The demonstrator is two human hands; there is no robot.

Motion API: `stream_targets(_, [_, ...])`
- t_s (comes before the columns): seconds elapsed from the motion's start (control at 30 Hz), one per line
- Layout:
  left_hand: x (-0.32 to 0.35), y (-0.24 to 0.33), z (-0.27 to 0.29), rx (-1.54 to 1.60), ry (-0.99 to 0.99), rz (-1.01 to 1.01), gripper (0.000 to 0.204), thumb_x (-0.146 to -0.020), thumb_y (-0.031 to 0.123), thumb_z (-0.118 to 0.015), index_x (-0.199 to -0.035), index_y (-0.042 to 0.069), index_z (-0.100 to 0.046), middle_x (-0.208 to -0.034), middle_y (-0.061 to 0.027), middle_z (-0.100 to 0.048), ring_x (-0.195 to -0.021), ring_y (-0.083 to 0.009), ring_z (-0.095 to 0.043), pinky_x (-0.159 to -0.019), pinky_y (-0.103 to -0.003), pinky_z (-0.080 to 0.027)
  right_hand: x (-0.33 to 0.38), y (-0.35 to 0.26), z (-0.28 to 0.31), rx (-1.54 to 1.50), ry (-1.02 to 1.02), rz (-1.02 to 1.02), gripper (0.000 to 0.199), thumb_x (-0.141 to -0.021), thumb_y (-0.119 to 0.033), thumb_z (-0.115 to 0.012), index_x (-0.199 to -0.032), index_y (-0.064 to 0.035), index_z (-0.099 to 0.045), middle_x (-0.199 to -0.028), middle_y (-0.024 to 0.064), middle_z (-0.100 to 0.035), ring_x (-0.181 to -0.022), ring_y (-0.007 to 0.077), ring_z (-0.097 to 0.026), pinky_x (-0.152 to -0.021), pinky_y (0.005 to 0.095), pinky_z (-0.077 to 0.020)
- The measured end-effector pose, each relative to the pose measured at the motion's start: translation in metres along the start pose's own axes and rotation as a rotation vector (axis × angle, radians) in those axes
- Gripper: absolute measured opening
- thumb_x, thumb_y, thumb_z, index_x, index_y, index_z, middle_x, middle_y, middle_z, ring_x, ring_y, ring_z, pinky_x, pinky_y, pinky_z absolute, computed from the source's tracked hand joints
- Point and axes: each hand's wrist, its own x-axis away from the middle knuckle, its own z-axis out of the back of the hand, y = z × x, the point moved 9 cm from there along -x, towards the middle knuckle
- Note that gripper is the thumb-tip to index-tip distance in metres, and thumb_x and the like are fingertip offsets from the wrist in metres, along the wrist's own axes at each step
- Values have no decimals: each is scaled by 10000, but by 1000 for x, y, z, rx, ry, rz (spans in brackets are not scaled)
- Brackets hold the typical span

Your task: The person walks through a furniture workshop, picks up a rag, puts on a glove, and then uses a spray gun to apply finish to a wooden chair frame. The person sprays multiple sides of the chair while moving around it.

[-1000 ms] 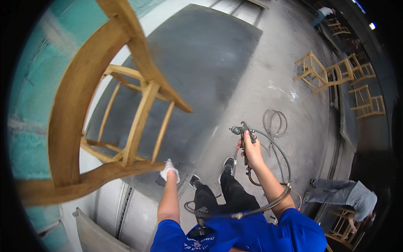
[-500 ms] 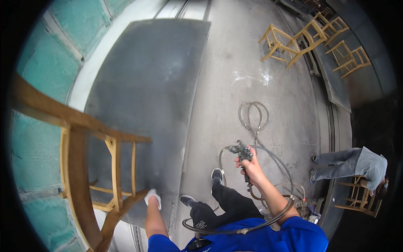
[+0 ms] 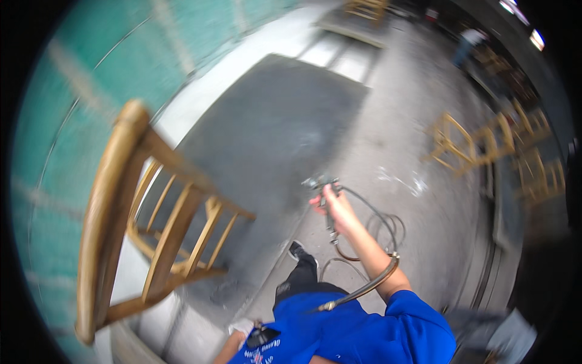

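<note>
My right hand [image 3: 339,211] is closed around the grip of a spray gun [image 3: 328,182], held out in front of me above the edge of a dark grey panel. From the gun a hose [image 3: 370,285] loops past my forearm and across my blue shirt. My left hand [image 3: 244,327], in a white glove, is close to my waist at the lower edge; its fingers are hidden or blurred. To my left, a wooden chair [image 3: 171,246] with a slatted back rests on the panel [image 3: 267,139]. Neither hand touches the chair.
A green wall [image 3: 66,139] runs along the left. Several wooden chairs [image 3: 451,142] stand at the right, blurred. A person in grey [image 3: 512,333] is at the lower right, another [image 3: 470,42] far off. More hose [image 3: 388,227] lies coiled on the floor.
My left hand has come away from the chair to my waist. The spray gun has moved leftward in my right hand. My view has swung, and the chair's back now shows more fully.
</note>
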Motion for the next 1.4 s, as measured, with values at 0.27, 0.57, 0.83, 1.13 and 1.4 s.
stream_targets(0.27, [-26, 77, 128, 110, 769, -98, 654, -720, 92, -717, -1328, 107, -475, -1004, -107, -699, -970, -340, -647, -905, -396, -514, -104, -52, -84, 187, -150, -12, 327, -1014, -447, -466, -1092, -132, -506, -822, 3, -589, -720, 126, -631, -497, 249, -447])
stream_targets(0.57, [17, 148, 166, 1510, 938, 339, 546, -898, 529, -599, -608, 69, -650, -637, -46, -585, -610, -177, -489, -606, -344, -388, -211, -125, -252, 129, -534, 67, 333, -998, -449, -505, -1035, -119, -522, -764, -7, -590, -659, 84, -613, -448, 201, -371])
stream_targets(0.83, [33, 248, 137, 1824, 1180, 374, 587, -957, 513, -503, -676, 25, -667, -518, -17, -477, -483, -115, -427, -478, -297, -316, -300, -93, -392, 127, -736, -36, 266, -991, -377, -545, -1027, -114, -558, -716, -9, -581, -597, 88, -589, -437, 214, -358])
stream_targets(1.13, [37, 317, 113, 1970, 1368, 531, 615, -956, 570, -495, -716, 29, -661, -476, -23, -472, -346, -122, -384, -337, -264, -246, -379, 34, -359, 371, -614, -201, 266, -939, -376, -629, -1042, -131, -622, -655, -15, -583, -487, 85, -572, -370, 234, -336])
stream_targets(1.4, [33, 350, 132, 1189, 1183, 671, 165, -876, 215, -601, -936, 65, -636, -636, -34, -602, -483, -169, -529, -496, -343, -406, -408, 56, -348, 404, -597, -95, 284, -928, -350, -649, -1048, -92, -640, -657, -9, -581, -507, 71, -561, -379, 240, -388])
